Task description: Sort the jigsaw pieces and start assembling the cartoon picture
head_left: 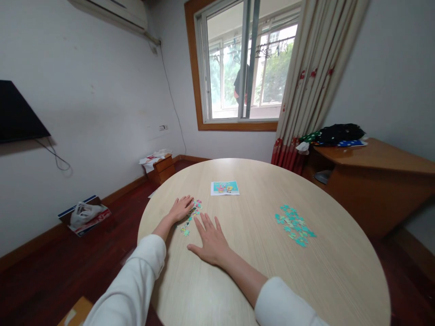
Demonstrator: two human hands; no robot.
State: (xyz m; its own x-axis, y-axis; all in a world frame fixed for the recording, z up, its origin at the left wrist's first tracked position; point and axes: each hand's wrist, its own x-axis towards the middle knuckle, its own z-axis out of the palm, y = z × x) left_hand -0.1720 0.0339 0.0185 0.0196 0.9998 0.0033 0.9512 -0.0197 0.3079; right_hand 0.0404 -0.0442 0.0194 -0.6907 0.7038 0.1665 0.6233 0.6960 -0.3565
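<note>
My left hand (181, 208) lies flat on the round wooden table (258, 271), fingers stretched out, its fingertips on a small cluster of colourful puzzle pieces (190, 217). Just to the right of that cluster rests my right hand (210, 240), palm down with fingers spread, holding nothing. A pile of teal puzzle pieces (294, 224) lies further right on the table, apart from both hands. A small picture card (224, 188) with a cartoon print sits beyond the hands toward the far edge.
A wooden desk (377, 158) with dark clothes on it stands at the right by a curtain (312, 81). On the floor at left are a cardboard tray with a plastic bag (84, 215) and a small wooden box (162, 166). A black screen hangs on the left wall.
</note>
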